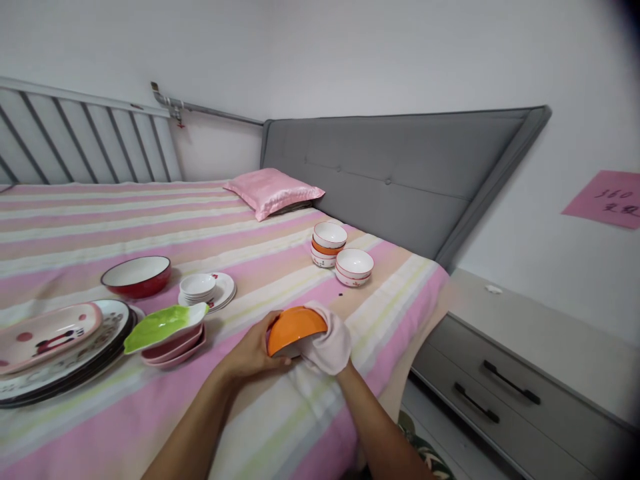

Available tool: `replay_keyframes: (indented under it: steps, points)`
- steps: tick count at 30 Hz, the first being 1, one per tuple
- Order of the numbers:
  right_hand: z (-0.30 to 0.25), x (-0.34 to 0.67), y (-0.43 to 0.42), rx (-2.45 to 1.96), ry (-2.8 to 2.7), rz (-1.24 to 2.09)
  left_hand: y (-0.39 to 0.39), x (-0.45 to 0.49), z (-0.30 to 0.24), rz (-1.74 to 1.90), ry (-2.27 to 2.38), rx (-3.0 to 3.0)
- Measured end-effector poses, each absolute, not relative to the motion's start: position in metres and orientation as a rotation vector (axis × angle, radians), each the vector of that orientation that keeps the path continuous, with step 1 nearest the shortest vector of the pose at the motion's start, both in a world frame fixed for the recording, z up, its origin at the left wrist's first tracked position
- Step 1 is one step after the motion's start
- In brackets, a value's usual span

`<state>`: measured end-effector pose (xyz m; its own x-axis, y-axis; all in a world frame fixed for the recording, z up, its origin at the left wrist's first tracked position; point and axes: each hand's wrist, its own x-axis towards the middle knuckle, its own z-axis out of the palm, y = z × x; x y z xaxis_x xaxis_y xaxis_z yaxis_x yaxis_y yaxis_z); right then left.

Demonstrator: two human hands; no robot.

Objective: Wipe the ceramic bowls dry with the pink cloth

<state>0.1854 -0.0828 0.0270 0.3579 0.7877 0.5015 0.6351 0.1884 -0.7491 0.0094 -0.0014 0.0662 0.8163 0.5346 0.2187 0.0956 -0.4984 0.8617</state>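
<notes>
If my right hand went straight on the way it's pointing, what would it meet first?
Most likely the orange bowl, held in your left hand. Your right hand, mostly hidden by the pale cloth, points toward it, and the cloth overlaps its edge; the depth under it is unclear.

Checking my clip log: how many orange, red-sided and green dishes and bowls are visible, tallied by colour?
Orange: 2 (held bowl, stacked bowl)
Red-sided: 1 (wide bowl)
Green: 1 (leaf-shaped dish)
Total: 4
</notes>
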Motion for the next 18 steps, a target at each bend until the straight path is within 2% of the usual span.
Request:
replay_keyframes:
  steps: [8,18]
  points:
    - [0.021,0.185,-0.086,-1.508,-1.337,0.214,-0.014,0.011,0.097,0.723,0.59,2.278]
    - [0.046,0.178,-0.095,-1.432,-1.399,0.18,-0.029,0.01,0.113,0.571,0.851,2.606]
